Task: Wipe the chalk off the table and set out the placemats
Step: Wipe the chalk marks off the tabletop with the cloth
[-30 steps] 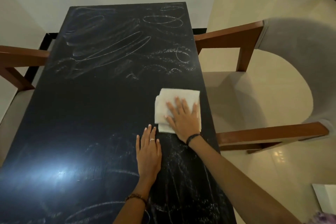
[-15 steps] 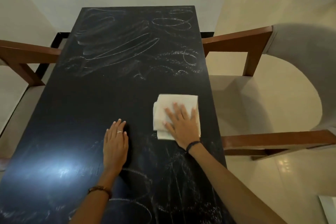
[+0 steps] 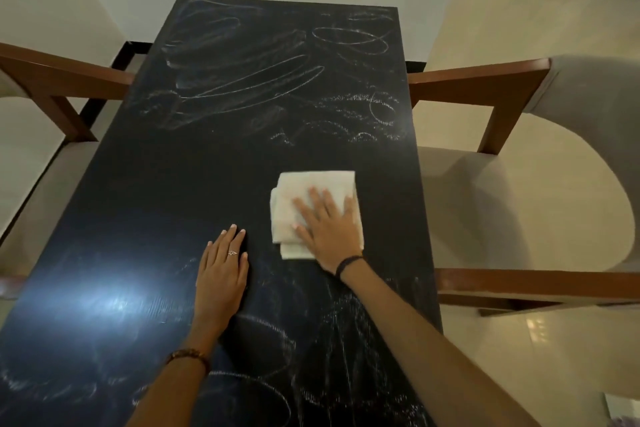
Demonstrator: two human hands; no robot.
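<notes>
On the far left a brown chair arm (image 3: 65,74) sticks out beside the black worktop (image 3: 180,184). The left hand (image 3: 221,274) lies flat on the worktop, fingers straight and close together. It has slid back toward the middle since half a second ago. Just to its right, the right hand (image 3: 329,225) presses flat with spread fingers on the folded white cloth (image 3: 311,187), which has hardly moved. The middle strip looks clean. Chalk marks (image 3: 263,80) still cover the far end, and more sit near the person. The glare may hide some. No placemats show, so wiping comes first.
</notes>
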